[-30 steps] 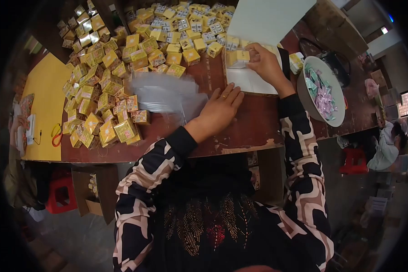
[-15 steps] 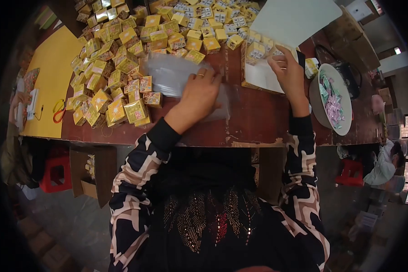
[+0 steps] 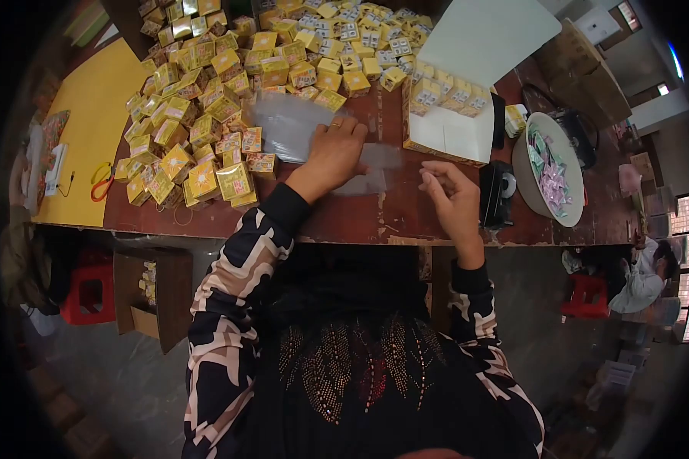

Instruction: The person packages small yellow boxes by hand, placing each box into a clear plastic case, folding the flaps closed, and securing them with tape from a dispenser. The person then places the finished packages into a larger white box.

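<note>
One open carton, part-filled: small boxes stand inside, its near floor bare; loose boxes lie heaped; left hand covers plastic sleeves, grip unclear; right hand narrowly parted, seemingly empty.

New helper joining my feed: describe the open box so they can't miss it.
On the red table, find the white bowl of packets at right. Left of it, beyond the right hand, lies the open box. Unlike its neighbours, it has a raised pale lid and small yellow boxes lined up inside.

No readable text, no legible labels
</note>
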The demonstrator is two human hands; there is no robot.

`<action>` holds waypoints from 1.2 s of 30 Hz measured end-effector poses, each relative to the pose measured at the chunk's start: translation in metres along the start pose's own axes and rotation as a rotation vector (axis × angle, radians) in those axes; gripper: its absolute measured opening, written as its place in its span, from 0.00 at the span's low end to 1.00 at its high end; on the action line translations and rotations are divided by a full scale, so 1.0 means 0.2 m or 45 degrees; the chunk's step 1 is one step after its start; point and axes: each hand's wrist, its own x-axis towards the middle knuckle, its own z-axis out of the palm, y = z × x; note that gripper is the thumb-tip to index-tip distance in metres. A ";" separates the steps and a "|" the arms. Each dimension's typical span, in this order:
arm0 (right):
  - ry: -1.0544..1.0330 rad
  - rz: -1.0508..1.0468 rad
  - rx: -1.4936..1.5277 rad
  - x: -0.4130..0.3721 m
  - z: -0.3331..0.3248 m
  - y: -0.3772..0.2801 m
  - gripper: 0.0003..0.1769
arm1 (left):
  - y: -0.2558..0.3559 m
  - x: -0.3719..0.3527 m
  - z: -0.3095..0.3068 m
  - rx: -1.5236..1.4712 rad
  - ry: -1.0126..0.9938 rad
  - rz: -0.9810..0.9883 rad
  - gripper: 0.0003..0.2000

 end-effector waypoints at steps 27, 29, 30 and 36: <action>-0.911 0.403 0.692 -0.09 0.12 -0.19 0.31 | 0.16 -0.52 -0.47 -0.256 0.413 0.173 0.12; -1.011 0.455 0.795 -0.14 0.13 -0.28 0.36 | 0.15 -0.59 -0.47 -0.187 0.288 0.245 0.20; -1.072 0.502 0.892 -0.16 0.13 -0.30 0.41 | 0.17 -0.62 -0.48 -0.172 0.294 0.208 0.20; -1.249 0.711 0.984 -0.25 0.26 -0.34 0.48 | 0.29 -0.86 -0.49 -0.025 0.008 0.074 0.38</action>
